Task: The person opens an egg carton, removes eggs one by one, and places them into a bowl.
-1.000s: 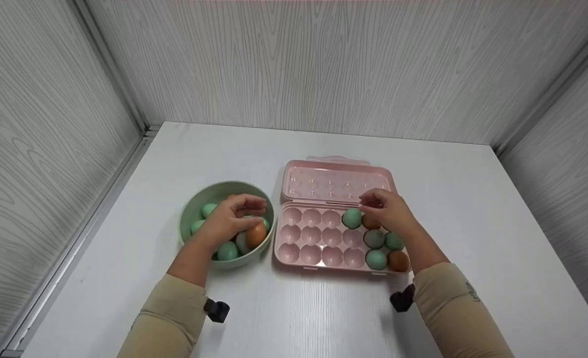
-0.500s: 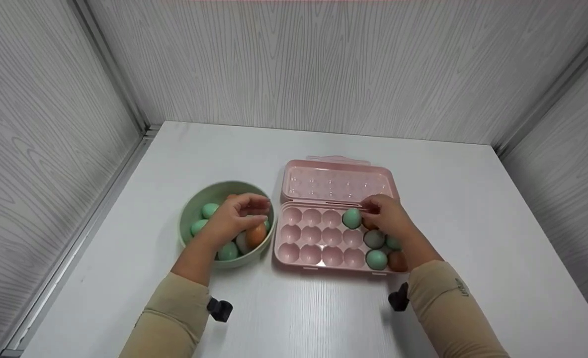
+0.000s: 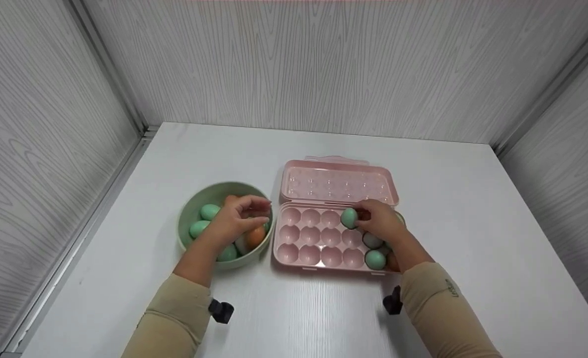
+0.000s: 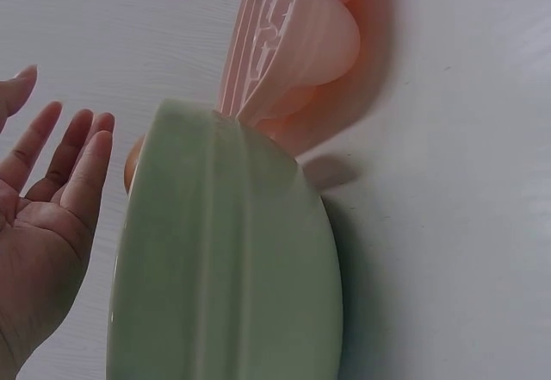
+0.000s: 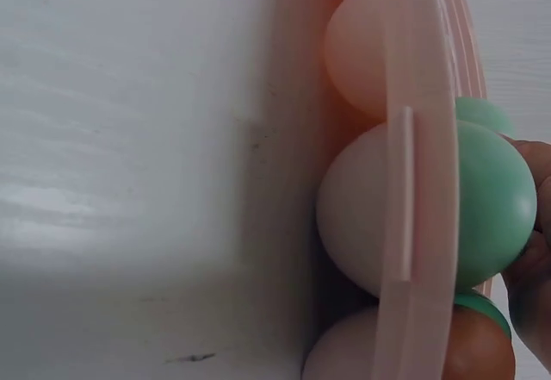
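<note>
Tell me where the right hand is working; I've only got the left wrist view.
Observer: The right hand is over the carton, thumb and fingertips at a green egg in the far row; whether it grips the egg, I can't tell.

Operator: My picture shows mostly the outside of the bowl. What's in it?

Observer: The head view shows several green eggs in there, with an orange egg among them.

Operator: And are the carton cups nearest the bowl filled?

Observer: No, the three columns of cups closest to the bowl are all empty.
</note>
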`<state>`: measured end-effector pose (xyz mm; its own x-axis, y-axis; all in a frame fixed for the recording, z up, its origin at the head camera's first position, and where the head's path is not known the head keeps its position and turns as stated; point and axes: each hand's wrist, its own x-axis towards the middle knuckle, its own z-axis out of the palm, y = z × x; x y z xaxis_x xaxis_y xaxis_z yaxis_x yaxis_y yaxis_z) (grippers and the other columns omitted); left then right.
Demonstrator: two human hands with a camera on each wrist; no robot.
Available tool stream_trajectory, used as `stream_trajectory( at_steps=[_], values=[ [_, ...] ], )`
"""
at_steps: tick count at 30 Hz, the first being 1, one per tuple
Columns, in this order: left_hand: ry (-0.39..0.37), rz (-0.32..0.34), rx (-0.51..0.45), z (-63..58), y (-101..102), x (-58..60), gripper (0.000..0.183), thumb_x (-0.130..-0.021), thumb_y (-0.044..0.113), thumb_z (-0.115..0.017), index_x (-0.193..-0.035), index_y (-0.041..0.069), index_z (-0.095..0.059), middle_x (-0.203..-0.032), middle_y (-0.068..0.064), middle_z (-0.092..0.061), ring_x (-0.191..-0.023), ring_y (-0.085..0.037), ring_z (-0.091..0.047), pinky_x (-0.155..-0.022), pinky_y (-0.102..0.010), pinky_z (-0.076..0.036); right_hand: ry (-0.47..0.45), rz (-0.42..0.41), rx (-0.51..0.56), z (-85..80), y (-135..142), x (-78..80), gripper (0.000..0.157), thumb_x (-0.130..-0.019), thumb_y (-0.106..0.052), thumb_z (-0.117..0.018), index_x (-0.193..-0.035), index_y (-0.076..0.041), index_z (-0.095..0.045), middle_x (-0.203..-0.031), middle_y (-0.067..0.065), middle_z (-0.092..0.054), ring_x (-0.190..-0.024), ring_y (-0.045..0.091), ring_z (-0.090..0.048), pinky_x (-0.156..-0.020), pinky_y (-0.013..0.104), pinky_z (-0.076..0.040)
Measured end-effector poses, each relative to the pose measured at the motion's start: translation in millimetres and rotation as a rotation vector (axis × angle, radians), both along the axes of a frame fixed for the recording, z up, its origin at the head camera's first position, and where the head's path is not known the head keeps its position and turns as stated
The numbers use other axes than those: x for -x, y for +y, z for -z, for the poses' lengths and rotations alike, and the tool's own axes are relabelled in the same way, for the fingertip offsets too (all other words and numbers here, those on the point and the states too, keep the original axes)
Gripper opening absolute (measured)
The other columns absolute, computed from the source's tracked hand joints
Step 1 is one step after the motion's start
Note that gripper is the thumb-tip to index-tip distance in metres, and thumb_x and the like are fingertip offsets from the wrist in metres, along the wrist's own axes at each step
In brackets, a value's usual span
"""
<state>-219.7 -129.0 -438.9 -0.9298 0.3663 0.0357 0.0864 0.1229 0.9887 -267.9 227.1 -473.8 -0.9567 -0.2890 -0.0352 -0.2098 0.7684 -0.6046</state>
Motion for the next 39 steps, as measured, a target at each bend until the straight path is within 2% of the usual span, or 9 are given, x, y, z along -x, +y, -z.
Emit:
stream_trajectory(
  at_steps=[6,13,17,19,23,27,32,35,39],
  values=[
    [-0.003,0.024,0.004,-1.7,2,-0.9,0.041,-0.084,0.005,-0.063,-0.121,-0.007,-0.051,-0.119,-0.025,-0.053,-0.112,-0.031,-0.052,-0.09,-0.027,-0.045,-0.017,-0.016,0.015,4.3,-2,-2.0,0.036,-0.081,-0.017,-0.07,-0.114,-0.017,-0.056,-0.109,0.002,-0.057,-0.099,0.02,-0.051,-0.089,0.04,-0.042],
    [0.006,0.027,0.022,-21.2,7,-12.6,0.037,-0.084,0.001,-0.062,-0.118,-0.007,-0.052,-0.116,-0.022,-0.056,-0.112,-0.036,-0.051,-0.089,-0.027,-0.046,0.005,-0.009,-0.016,7.7,-4,-3.1,0.042,-0.08,-0.018,-0.071,-0.119,-0.015,-0.056,-0.114,0.003,-0.055,-0.104,0.021,-0.05,-0.094,0.042,-0.04],
    [-0.002,0.025,0.009,-23.7,10,-14.6,0.037,-0.084,-0.001,-0.062,-0.118,-0.007,-0.052,-0.117,-0.022,-0.055,-0.113,-0.038,-0.05,-0.089,-0.027,-0.046,0.012,-0.004,-0.034,9.2,-6,-2.1,0.039,-0.079,-0.02,-0.072,-0.116,-0.018,-0.057,-0.112,0.0,-0.055,-0.104,0.02,-0.05,-0.094,0.041,-0.039],
    [-0.012,0.027,0.009,-22.9,10,-14.0,0.037,-0.084,-0.001,-0.061,-0.119,-0.009,-0.051,-0.118,-0.022,-0.055,-0.113,-0.037,-0.05,-0.09,-0.027,-0.046,0.017,-0.004,-0.037,9.1,-6,-2.1,0.038,-0.079,-0.02,-0.072,-0.114,-0.018,-0.057,-0.11,0.0,-0.056,-0.103,0.019,-0.05,-0.094,0.041,-0.04],
    [-0.025,0.026,0.014,-9.4,9,-5.4,0.04,-0.085,0.002,-0.062,-0.121,-0.008,-0.049,-0.12,-0.021,-0.054,-0.114,-0.035,-0.051,-0.091,-0.029,-0.045,0.041,-0.017,-0.009,7.3,-6,-2.5,0.039,-0.079,-0.018,-0.072,-0.115,-0.015,-0.057,-0.11,0.003,-0.056,-0.101,0.021,-0.052,-0.091,0.041,-0.042],
    [-0.021,0.01,0.026,2.1,8,1.6,0.04,-0.084,0.007,-0.064,-0.121,-0.003,-0.052,-0.121,-0.02,-0.054,-0.113,-0.03,-0.053,-0.092,-0.03,-0.045,0.052,-0.024,0.059,3.5,-5,-2.1,0.039,-0.078,-0.015,-0.072,-0.114,-0.011,-0.057,-0.109,0.006,-0.056,-0.098,0.023,-0.054,-0.087,0.04,-0.045],
    [-0.007,0.0,0.046,1.1,11,1.9,0.037,-0.084,0.01,-0.065,-0.119,0.001,-0.055,-0.119,-0.018,-0.055,-0.111,-0.025,-0.055,-0.091,-0.029,-0.046,0.046,-0.035,0.149,-7.6,-6,-3.4,0.04,-0.077,-0.013,-0.073,-0.114,-0.01,-0.057,-0.11,0.006,-0.056,-0.102,0.024,-0.055,-0.087,0.039,-0.047],
    [-0.012,-0.005,0.058,-1.8,14,1.5,0.036,-0.083,0.011,-0.066,-0.117,0.004,-0.056,-0.117,-0.014,-0.057,-0.109,-0.023,-0.056,-0.09,-0.029,-0.046,0.038,-0.028,0.179,-17.7,-9,-5.4,0.044,-0.077,-0.012,-0.073,-0.117,-0.009,-0.055,-0.113,0.006,-0.055,-0.108,0.024,-0.054,-0.091,0.04,-0.045],
    [-0.02,-0.005,0.065,-3.6,17,2.1,0.036,-0.083,0.013,-0.067,-0.117,0.005,-0.057,-0.118,-0.014,-0.057,-0.109,-0.022,-0.056,-0.09,-0.029,-0.046,0.058,-0.036,0.213,-28.7,-11,-6.1,0.044,-0.078,-0.01,-0.073,-0.118,-0.006,-0.054,-0.113,0.007,-0.055,-0.107,0.025,-0.055,-0.091,0.039,-0.046]
  ],
)
